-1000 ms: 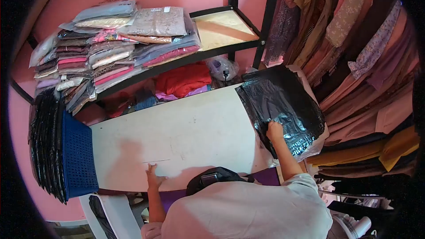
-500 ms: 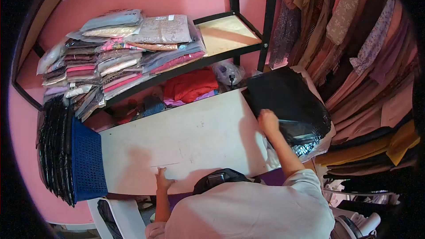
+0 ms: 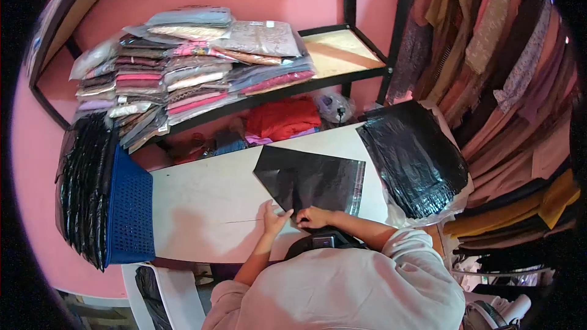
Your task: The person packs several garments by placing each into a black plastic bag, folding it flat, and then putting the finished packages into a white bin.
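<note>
Head view: black plastic bag (image 3: 315, 180) lies on the white surface (image 3: 202, 186), right hand's (image 3: 314, 217) fingers clamped on its near edge, left hand's (image 3: 274, 220) spread beside it, so a one-sided tug could skew or crease it.

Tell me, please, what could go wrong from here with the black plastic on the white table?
The flat black plastic bag might crease or slip, as the right hand grips only its near edge and most of it lies loose on the white table.

The glossy black plastic stack could perhaps slide if bumped by the right arm, since its edges look uneven.
</note>
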The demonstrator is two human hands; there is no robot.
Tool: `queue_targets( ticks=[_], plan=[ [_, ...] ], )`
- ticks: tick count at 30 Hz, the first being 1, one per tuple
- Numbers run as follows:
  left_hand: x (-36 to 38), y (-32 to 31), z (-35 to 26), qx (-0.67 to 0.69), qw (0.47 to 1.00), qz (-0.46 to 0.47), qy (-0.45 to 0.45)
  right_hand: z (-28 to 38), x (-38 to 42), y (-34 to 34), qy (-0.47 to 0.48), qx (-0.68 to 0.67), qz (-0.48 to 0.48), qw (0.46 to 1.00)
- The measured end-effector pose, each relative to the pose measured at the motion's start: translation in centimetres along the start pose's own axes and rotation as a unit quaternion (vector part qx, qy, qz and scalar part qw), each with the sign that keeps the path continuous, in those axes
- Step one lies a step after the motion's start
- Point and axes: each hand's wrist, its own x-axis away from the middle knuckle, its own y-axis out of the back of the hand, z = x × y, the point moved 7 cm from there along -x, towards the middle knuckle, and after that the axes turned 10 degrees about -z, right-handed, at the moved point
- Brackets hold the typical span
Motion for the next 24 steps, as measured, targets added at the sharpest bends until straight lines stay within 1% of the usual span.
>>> queue_targets(
  ticks=[2, 4, 5, 6, 7, 8, 9, 10, 11, 12, 13, 14, 15, 16, 18, 19, 21, 22, 24],
  plan=[
    [-0.2, 0.8, 0.7, -0.015, 1.000, -0.020, -0.002, -0.3, 0.4, 0.3, 0.032, 0.042, -0.002, 0.999],
    [-1.0, 1.0, 2.1, -0.121, 0.990, -0.032, -0.061, -2.5, 1.4, 2.4, 0.036, 0.140, -0.144, 0.979],
    [0.0, 2.2, -1.6, -0.133, 0.960, -0.152, -0.194, -3.2, 2.3, 3.6, 0.009, 0.233, -0.151, 0.961],
    [0.1, 3.1, -4.4, -0.128, 0.958, -0.165, -0.198, -3.6, 3.2, 5.0, -0.019, 0.324, -0.159, 0.932],
    [0.2, 2.2, -8.3, -0.150, 0.951, -0.054, -0.265, -3.6, 3.8, 5.5, -0.008, 0.332, -0.160, 0.930],
    [0.6, 0.8, -10.5, -0.173, 0.928, 0.060, -0.325, -4.3, 4.4, 5.5, -0.039, 0.349, -0.133, 0.927],
    [1.6, -1.4, -10.6, -0.232, 0.863, 0.088, -0.441, -4.8, 4.7, 5.3, -0.072, 0.363, -0.105, 0.923],
    [2.8, -3.7, -9.3, -0.287, 0.779, 0.117, -0.545, -4.5, 4.4, 5.4, -0.067, 0.367, -0.104, 0.922],
    [3.5, -5.0, -8.0, -0.286, 0.721, 0.156, -0.612, -4.7, 4.3, 5.3, -0.082, 0.366, -0.089, 0.923],
    [3.4, -4.9, -8.9, -0.285, 0.721, 0.152, -0.613, -5.0, 4.3, 5.3, -0.098, 0.366, -0.074, 0.923],
    [3.1, -5.6, -9.3, -0.363, 0.706, 0.239, -0.559, -5.3, 4.3, 5.3, -0.108, 0.368, -0.069, 0.921],
    [2.7, -6.0, -9.4, -0.434, 0.678, 0.322, -0.498, -5.3, 4.3, 5.3, -0.107, 0.373, -0.070, 0.919],
    [2.1, -6.0, -9.5, -0.482, 0.649, 0.340, -0.480, -5.2, 4.4, 5.4, -0.107, 0.362, -0.076, 0.923],
    [2.1, -5.7, -10.0, -0.481, 0.650, 0.336, -0.483, -5.1, 4.5, 5.4, -0.107, 0.350, -0.081, 0.927],
    [-0.1, -3.6, -9.8, -0.552, 0.706, 0.262, -0.358, -4.6, 4.8, 5.3, -0.102, 0.357, -0.087, 0.924],
    [-0.2, -3.2, -9.6, -0.552, 0.706, 0.259, -0.360, -4.4, 4.9, 5.4, -0.107, 0.363, -0.086, 0.922],
    [-1.9, -0.5, -7.9, -0.628, 0.737, 0.147, -0.200, -4.5, 4.6, 5.8, -0.099, 0.350, -0.087, 0.927],
    [-1.7, -0.4, -7.5, -0.630, 0.736, 0.144, -0.201, -4.9, 4.6, 6.3, -0.096, 0.350, -0.090, 0.927],
    [-1.6, 0.7, -6.8, -0.612, 0.772, 0.058, -0.159, -5.6, 5.1, 8.9, -0.108, 0.216, -0.211, 0.947]
  ],
)
